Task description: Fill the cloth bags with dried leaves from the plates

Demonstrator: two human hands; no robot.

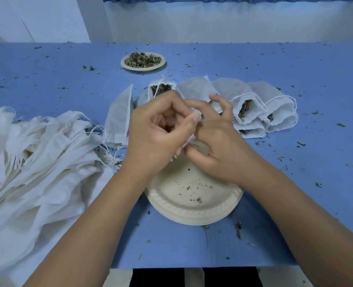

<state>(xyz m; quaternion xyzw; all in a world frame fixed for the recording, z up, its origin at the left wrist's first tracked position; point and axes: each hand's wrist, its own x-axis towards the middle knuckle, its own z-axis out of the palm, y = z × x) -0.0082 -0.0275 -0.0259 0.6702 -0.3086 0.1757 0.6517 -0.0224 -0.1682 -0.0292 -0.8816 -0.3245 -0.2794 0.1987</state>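
Left grip (161, 129), right grip (215, 139) on bag (190, 141)

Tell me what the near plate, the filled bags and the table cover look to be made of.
Near plate: likely moulded paper pulp, cream and matte, with an embossed rim. Filled bags: thin white woven cloth, slightly sheer, with string drawcords and frayed edges. Table cover: blue and matte; cloth or paper, I cannot tell which.

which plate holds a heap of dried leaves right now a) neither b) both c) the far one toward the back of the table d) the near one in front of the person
c: the far plate is piled with dried leaves, while the near plate holds only scattered crumbs.
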